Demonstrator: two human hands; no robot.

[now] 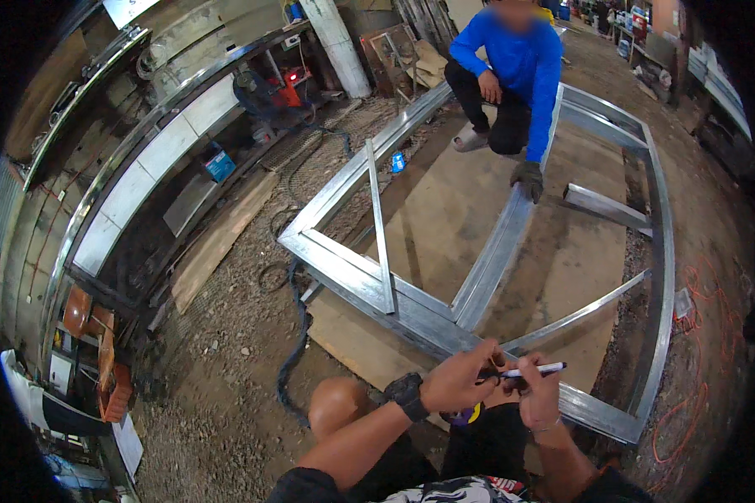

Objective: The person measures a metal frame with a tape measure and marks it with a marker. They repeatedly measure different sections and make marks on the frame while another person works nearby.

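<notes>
A white marker with a dark end sits in my right hand, whose fingers are closed around it. My left hand, with a black watch on the wrist, is pinched beside the marker's other end. Something small and dark shows at its fingertips, too small to name. Both hands are over the near side of a metal frame of silvery channel bars lying low in front of me. Below my left hand a round yellow and dark object is partly hidden.
Across the frame crouches a person in a blue shirt, a gloved hand on the middle bar. Plywood lies under the frame. A dark hose runs along its left. Orange cord lies on the right; a bench stands left.
</notes>
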